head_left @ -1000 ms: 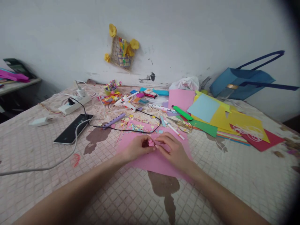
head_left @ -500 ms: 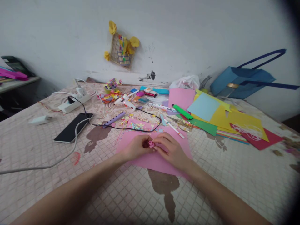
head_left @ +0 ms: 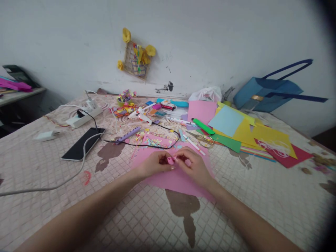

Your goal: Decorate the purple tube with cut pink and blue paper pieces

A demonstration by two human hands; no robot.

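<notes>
Between my two hands is a small roll of pink paper (head_left: pixel 170 160), curled into a tight spiral shape. My left hand (head_left: pixel 156 164) pinches it from the left with thumb and forefinger. From the right, my right hand (head_left: pixel 190 164) closes its fingertips on the roll's edge. Both hands are just over a pink sheet of paper (head_left: pixel 173 182) lying on the table. Fingers cover part of the roll. Paper scraps (head_left: pixel 154 140) lie beyond the hands, next to a black cable (head_left: pixel 141 145).
A glue gun (head_left: pixel 141 114), scissors (head_left: pixel 204 140), a green cutter (head_left: pixel 203 126) and a white pen (head_left: pixel 194 144) lie beyond the sheet. To the left are a phone (head_left: pixel 81 144) and a power strip (head_left: pixel 84 118). Coloured papers (head_left: pixel 244 134) and a blue bag (head_left: pixel 267 94) are at right.
The pink roll has turned in my fingers, so its spiral faces differently. My right fingers have curled in closer around its edge. The whole view has shifted slightly.
</notes>
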